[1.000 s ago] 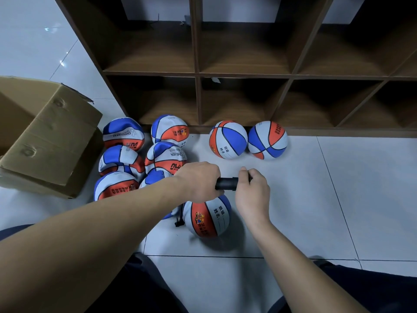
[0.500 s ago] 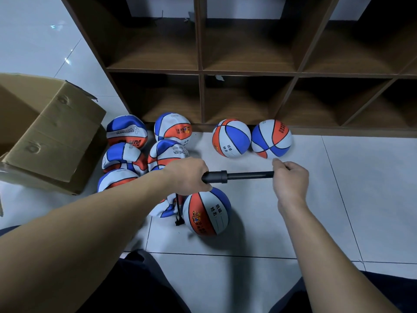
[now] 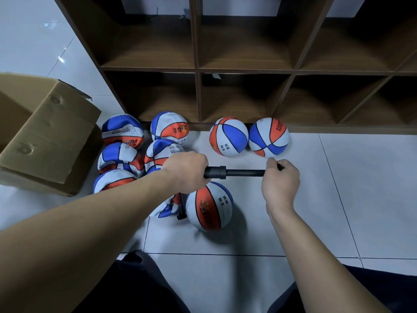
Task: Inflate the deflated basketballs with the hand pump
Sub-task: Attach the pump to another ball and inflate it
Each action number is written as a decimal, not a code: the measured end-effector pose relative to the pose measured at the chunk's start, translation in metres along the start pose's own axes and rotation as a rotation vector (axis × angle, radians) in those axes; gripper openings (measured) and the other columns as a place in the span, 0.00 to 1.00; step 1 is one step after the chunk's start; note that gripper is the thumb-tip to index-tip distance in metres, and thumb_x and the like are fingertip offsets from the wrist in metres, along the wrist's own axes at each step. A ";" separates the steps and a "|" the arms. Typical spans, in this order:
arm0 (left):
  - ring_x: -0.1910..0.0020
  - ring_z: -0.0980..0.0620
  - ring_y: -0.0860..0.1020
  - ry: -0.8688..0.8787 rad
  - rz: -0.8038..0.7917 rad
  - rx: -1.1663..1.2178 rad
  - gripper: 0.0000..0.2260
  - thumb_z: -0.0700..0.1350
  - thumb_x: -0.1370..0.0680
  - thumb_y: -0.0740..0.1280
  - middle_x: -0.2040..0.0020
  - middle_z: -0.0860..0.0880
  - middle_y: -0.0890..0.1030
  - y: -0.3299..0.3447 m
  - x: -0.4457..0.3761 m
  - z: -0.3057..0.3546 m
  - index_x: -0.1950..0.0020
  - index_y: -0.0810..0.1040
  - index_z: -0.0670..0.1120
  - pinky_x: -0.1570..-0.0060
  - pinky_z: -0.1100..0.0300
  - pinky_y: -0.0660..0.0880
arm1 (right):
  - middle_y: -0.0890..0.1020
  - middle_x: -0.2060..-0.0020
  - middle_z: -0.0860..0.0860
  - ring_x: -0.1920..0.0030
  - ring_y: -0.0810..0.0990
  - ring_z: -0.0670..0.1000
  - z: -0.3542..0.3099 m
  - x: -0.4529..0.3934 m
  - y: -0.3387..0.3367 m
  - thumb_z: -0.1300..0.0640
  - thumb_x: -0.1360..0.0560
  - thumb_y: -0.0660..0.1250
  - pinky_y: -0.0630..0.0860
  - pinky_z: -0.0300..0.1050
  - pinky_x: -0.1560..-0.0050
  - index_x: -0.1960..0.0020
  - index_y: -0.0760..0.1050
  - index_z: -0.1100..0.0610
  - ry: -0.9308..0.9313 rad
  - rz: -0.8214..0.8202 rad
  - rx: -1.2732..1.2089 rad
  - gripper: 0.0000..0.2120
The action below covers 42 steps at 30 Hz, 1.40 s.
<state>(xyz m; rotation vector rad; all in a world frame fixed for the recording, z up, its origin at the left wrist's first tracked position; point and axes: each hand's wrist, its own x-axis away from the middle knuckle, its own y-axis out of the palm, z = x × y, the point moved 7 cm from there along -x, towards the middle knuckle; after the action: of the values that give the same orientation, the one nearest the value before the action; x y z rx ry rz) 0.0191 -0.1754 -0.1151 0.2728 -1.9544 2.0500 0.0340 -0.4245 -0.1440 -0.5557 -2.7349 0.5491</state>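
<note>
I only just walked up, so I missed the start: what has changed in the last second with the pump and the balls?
The right hand drew the pump handle out to the right, baring the black rod. The left hand kept its hold on the pump barrel. The ball under the pump and the other balls stayed put.

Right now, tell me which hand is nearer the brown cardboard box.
Left. The left hand grips the black pump beside the deflated balls, nearer the cardboard box; the right hand holds the handle farther away.
</note>
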 end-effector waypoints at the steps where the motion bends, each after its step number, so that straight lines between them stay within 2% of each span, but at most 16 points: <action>1: 0.66 0.50 0.76 0.009 0.002 -0.006 0.11 0.54 0.20 0.67 0.63 0.51 0.78 -0.001 0.000 0.001 0.60 0.72 0.52 0.68 0.57 0.70 | 0.66 0.76 0.45 0.69 0.65 0.54 0.001 0.003 0.002 0.53 0.20 0.64 0.65 0.49 0.65 0.66 0.63 0.55 -0.004 -0.014 0.009 0.18; 5: 0.69 0.50 0.75 0.036 0.007 -0.033 0.15 0.54 0.20 0.67 0.66 0.51 0.77 -0.003 0.002 0.008 0.64 0.71 0.51 0.70 0.58 0.68 | 0.69 0.73 0.48 0.68 0.68 0.54 0.000 0.018 0.012 0.52 0.17 0.64 0.66 0.49 0.64 0.65 0.64 0.55 -0.024 -0.071 0.039 0.20; 12: 0.66 0.48 0.79 0.057 -0.010 0.008 0.12 0.55 0.21 0.67 0.65 0.51 0.78 0.008 0.004 0.015 0.61 0.75 0.51 0.68 0.56 0.75 | 0.76 0.66 0.52 0.62 0.75 0.54 -0.008 0.044 0.033 0.46 0.13 0.60 0.71 0.50 0.63 0.61 0.70 0.57 -0.082 -0.177 0.090 0.21; 18: 0.66 0.48 0.79 0.066 -0.012 0.035 0.12 0.57 0.20 0.67 0.65 0.51 0.79 0.015 0.004 0.026 0.58 0.78 0.51 0.68 0.57 0.71 | 0.77 0.65 0.53 0.60 0.76 0.54 -0.012 0.057 0.044 0.46 0.13 0.59 0.70 0.51 0.61 0.59 0.70 0.60 -0.114 -0.231 0.070 0.22; 23: 0.66 0.49 0.79 0.047 -0.020 0.090 0.15 0.60 0.21 0.68 0.65 0.51 0.79 0.018 0.001 0.021 0.59 0.76 0.51 0.69 0.57 0.72 | 0.81 0.61 0.49 0.58 0.79 0.49 -0.014 0.055 0.049 0.42 0.15 0.62 0.72 0.43 0.59 0.55 0.74 0.57 -0.081 -0.331 -0.001 0.20; 25: 0.66 0.48 0.80 0.030 -0.038 0.137 0.15 0.61 0.22 0.69 0.66 0.50 0.79 0.020 -0.002 0.016 0.60 0.76 0.51 0.68 0.56 0.74 | 0.80 0.59 0.48 0.59 0.78 0.50 -0.012 0.052 0.054 0.35 0.18 0.63 0.73 0.44 0.56 0.52 0.76 0.54 -0.032 -0.397 -0.137 0.22; 28: 0.67 0.46 0.79 -0.020 -0.071 0.268 0.16 0.59 0.22 0.71 0.66 0.49 0.79 0.019 -0.005 0.003 0.60 0.77 0.48 0.67 0.55 0.73 | 0.78 0.59 0.54 0.63 0.75 0.53 0.007 0.048 0.063 0.28 0.19 0.59 0.73 0.48 0.59 0.46 0.78 0.55 0.222 -0.467 -0.621 0.30; 29: 0.67 0.46 0.78 -0.049 -0.077 0.326 0.16 0.58 0.22 0.72 0.66 0.48 0.79 0.019 -0.006 -0.003 0.59 0.77 0.47 0.67 0.54 0.73 | 0.79 0.59 0.56 0.63 0.76 0.54 0.018 0.048 0.068 0.29 0.18 0.57 0.74 0.49 0.59 0.44 0.78 0.56 0.309 -0.486 -0.740 0.31; 30: 0.67 0.45 0.77 -0.075 -0.077 0.370 0.16 0.57 0.22 0.73 0.66 0.47 0.79 0.020 -0.007 -0.009 0.59 0.77 0.46 0.67 0.54 0.72 | 0.80 0.59 0.58 0.63 0.77 0.55 0.028 0.052 0.073 0.32 0.16 0.56 0.74 0.50 0.58 0.43 0.78 0.58 0.347 -0.509 -0.754 0.30; 31: 0.67 0.45 0.77 -0.097 -0.073 0.401 0.17 0.57 0.23 0.73 0.66 0.46 0.79 0.021 -0.007 -0.014 0.59 0.77 0.45 0.66 0.54 0.72 | 0.82 0.59 0.59 0.62 0.79 0.56 0.036 0.059 0.080 0.38 0.13 0.57 0.75 0.51 0.57 0.43 0.79 0.59 0.322 -0.552 -0.657 0.25; 33: 0.67 0.44 0.77 -0.139 -0.069 0.452 0.17 0.56 0.23 0.74 0.66 0.46 0.78 0.027 -0.008 -0.024 0.60 0.76 0.45 0.66 0.53 0.72 | 0.86 0.56 0.55 0.58 0.83 0.52 0.047 0.075 0.097 0.55 0.14 0.61 0.77 0.51 0.51 0.44 0.81 0.56 0.096 -0.670 -0.281 0.10; 35: 0.69 0.45 0.76 -0.174 -0.074 0.495 0.16 0.55 0.23 0.74 0.67 0.46 0.77 0.033 -0.009 -0.031 0.60 0.76 0.45 0.66 0.53 0.72 | 0.87 0.47 0.48 0.48 0.84 0.46 0.053 0.104 0.124 0.62 0.18 0.63 0.77 0.47 0.41 0.40 0.82 0.48 -0.250 -0.894 0.118 0.14; 37: 0.68 0.45 0.77 -0.188 -0.086 0.506 0.16 0.56 0.22 0.74 0.66 0.46 0.77 0.038 -0.010 -0.035 0.58 0.77 0.44 0.65 0.52 0.74 | 0.83 0.41 0.45 0.41 0.80 0.47 0.064 0.136 0.145 0.60 0.21 0.66 0.74 0.42 0.42 0.31 0.78 0.45 -0.642 -1.068 0.541 0.21; 39: 0.66 0.45 0.79 -0.185 -0.089 0.498 0.14 0.56 0.22 0.74 0.65 0.46 0.79 0.039 -0.011 -0.037 0.57 0.78 0.46 0.63 0.51 0.76 | 0.78 0.37 0.45 0.35 0.77 0.51 0.076 0.151 0.153 0.55 0.25 0.67 0.70 0.47 0.43 0.29 0.72 0.46 -1.036 -1.029 0.807 0.25; 41: 0.64 0.45 0.80 -0.194 -0.072 0.462 0.14 0.56 0.22 0.73 0.64 0.46 0.79 0.039 -0.013 -0.041 0.56 0.77 0.48 0.63 0.52 0.75 | 0.73 0.28 0.48 0.23 0.69 0.54 0.083 0.149 0.153 0.49 0.27 0.71 0.71 0.55 0.32 0.26 0.70 0.50 -1.150 -1.000 0.851 0.31; 42: 0.64 0.46 0.80 -0.207 -0.056 0.438 0.14 0.57 0.22 0.73 0.64 0.47 0.79 0.038 -0.013 -0.045 0.56 0.77 0.48 0.64 0.53 0.75 | 0.69 0.23 0.51 0.19 0.63 0.55 0.084 0.143 0.151 0.45 0.28 0.74 0.68 0.59 0.27 0.22 0.67 0.52 -1.153 -0.996 0.901 0.37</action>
<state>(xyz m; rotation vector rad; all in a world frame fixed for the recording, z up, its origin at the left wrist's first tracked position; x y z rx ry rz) 0.0218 -0.1328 -0.1579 0.6485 -1.5527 2.4781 -0.0753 -0.2607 -0.2523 1.6493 -2.5334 1.9520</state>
